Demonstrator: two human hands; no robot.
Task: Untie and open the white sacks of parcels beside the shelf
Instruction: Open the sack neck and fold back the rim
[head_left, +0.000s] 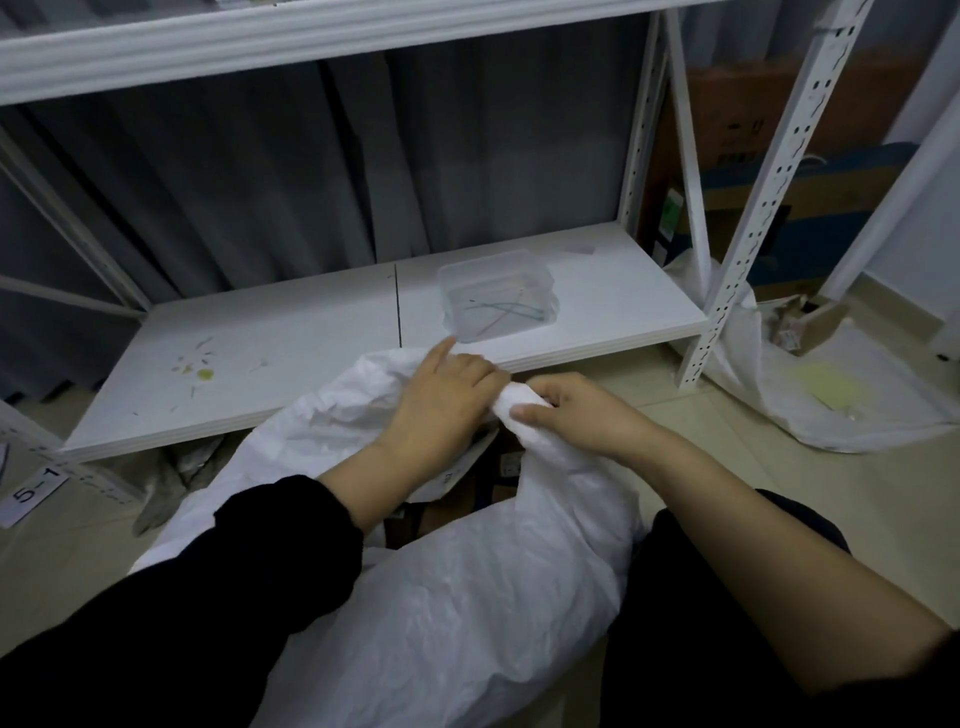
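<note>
Both hands are closed on the mouth of a crumpled white woven plastic sack (467, 597), which lies on the pale tiled floor (691, 415) in front of the person. The left hand (447, 389) grips a bunch of the cloth from above, with its fingers curled and the forefinger stretched toward the shelf. The right hand (571, 410) holds a rolled, twisted part of the same rim, with thumb and fingers wrapped round it. The two hands are just beside each other. A black sleeve (182, 597) covers the left arm down to the wrist.

Under the hands the sack gapes a little, and brown and dark parcels (467, 488) show inside. The far edge of the sack reaches the low board of a white metal shelf (260, 353). On this board, behind the left hand, stands a clear plastic box (496, 296) with thin coloured strings in it. To the right, past the shelf post, a second white sack (841, 410) lies on the floor with brown cardboard at its upper end. A grey curtain (260, 182) hangs behind the shelf. A label reading "5-1" (31, 491) is at the left edge.
</note>
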